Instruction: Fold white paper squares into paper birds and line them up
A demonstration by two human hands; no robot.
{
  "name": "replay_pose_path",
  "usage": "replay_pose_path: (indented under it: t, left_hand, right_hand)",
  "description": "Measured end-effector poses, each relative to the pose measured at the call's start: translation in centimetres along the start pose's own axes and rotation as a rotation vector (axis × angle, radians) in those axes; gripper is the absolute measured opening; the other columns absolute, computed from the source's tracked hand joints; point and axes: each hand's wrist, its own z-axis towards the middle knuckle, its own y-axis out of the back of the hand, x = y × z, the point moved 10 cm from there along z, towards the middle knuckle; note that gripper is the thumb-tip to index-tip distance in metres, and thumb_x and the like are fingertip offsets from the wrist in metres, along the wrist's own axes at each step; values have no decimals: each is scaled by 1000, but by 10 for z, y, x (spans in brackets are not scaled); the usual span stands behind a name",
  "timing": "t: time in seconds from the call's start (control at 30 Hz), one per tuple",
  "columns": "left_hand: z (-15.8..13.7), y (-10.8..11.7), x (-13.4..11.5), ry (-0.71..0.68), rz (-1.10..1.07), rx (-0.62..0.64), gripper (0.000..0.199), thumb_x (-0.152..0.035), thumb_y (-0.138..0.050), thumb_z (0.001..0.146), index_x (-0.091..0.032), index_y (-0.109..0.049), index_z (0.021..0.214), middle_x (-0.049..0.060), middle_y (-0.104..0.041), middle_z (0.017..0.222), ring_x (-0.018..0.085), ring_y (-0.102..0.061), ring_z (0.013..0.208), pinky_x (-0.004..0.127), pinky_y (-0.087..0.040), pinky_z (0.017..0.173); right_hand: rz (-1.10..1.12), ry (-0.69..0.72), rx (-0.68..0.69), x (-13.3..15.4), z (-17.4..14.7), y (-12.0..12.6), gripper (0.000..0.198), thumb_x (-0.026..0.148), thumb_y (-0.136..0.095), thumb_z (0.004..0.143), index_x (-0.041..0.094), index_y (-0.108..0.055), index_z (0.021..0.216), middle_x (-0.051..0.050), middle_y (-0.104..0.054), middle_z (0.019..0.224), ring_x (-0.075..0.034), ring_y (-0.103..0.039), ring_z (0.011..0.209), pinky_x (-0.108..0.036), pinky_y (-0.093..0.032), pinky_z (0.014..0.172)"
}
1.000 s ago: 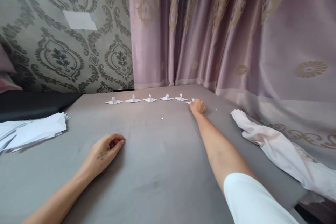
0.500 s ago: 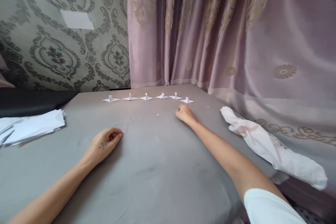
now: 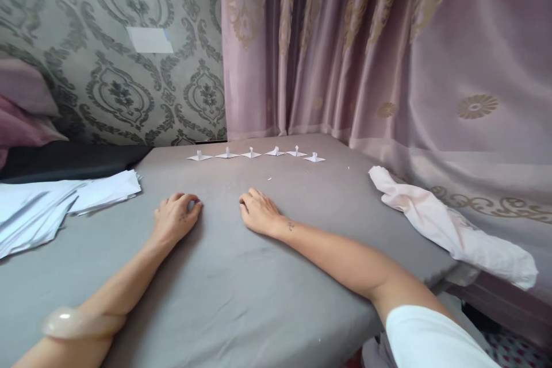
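Observation:
My left hand (image 3: 179, 215) rests on the grey cloth-covered table (image 3: 241, 287), its bent fingers apart from the thumb and nothing seen in them. To its right lies my right hand (image 3: 261, 213), palm down with loosely bent fingers and no object visible in it. Beyond both hands, several small folded white paper pieces stand in a row along the far side, each with flat pointed ends and a raised middle. The leftmost folded paper piece (image 3: 199, 156) and the rightmost folded paper piece (image 3: 314, 157) are both apart from my hands.
On the left lies a stack of white paper sheets (image 3: 107, 191) beside a black item (image 3: 73, 158). A crumpled white cloth (image 3: 452, 230) runs along the right edge. A tiny paper scrap (image 3: 269, 179) sits before the row. Pink curtains (image 3: 323, 57) hang behind the table.
My right hand has come back from the rightmost folded paper piece, leftward and nearer to me. My left hand has turned flatter, its fingers loosened. The whole view has shifted slightly left.

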Motion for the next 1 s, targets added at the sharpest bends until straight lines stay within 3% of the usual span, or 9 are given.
replay_pose_path:
  t: [0.2, 0.4, 0.5, 0.67, 0.83, 1.0]
  left_hand:
    - [-4, 3, -9, -60, 102, 15, 42, -40, -33, 90, -20, -65, 109, 11, -62, 117, 32, -55, 104, 39, -43, 87]
    - [-4, 6, -10, -36, 58, 25, 40, -35, -36, 90, -18, -66, 108, 13, -62, 114, 32, -54, 104, 39, -43, 86]
    - [-4, 7, -8, -16, 41, 20, 39, -34, -37, 89, -18, -66, 108, 13, -61, 115, 32, -54, 105, 40, -42, 86]
    - [-4, 7, -6, -3, 15, 15, 36, -35, -39, 89, -20, -66, 108, 12, -61, 116, 31, -54, 105, 39, -42, 87]
    - [-3, 5, -5, 10, 26, 18, 34, -33, -40, 90, -21, -66, 108, 11, -60, 117, 32, -53, 106, 39, -43, 87]
    - [-3, 4, -4, 4, 32, 7, 33, -33, -41, 90, -20, -66, 108, 11, -61, 116, 32, -53, 106, 40, -43, 87]
  right_hand:
    - [74, -20, 9, -23, 15, 6, 19, 22, -51, 88, 22, -67, 97, -4, -66, 102, -14, -61, 90, -25, -44, 82]
    - [24, -300, -61, -113, 54, 41, 24, 20, -47, 92, 15, -65, 107, -10, -67, 110, -19, -61, 102, -33, -46, 89]
    - [7, -340, -15, -138, 64, 41, 27, 29, -54, 92, 14, -60, 114, -10, -63, 115, -20, -60, 102, -39, -49, 89]
    - [0, -302, 94, -141, 66, 26, 34, 35, -56, 91, 17, -56, 120, -9, -58, 121, -21, -60, 101, -42, -52, 85]
    - [-29, -333, 110, -140, 62, 28, 34, 35, -56, 91, 17, -56, 120, -8, -58, 121, -21, -60, 101, -42, -52, 85]
    - [-54, -480, 38, -144, 55, 39, 43, 53, -46, 91, 15, -68, 86, -12, -69, 92, -25, -64, 90, -33, -48, 75]
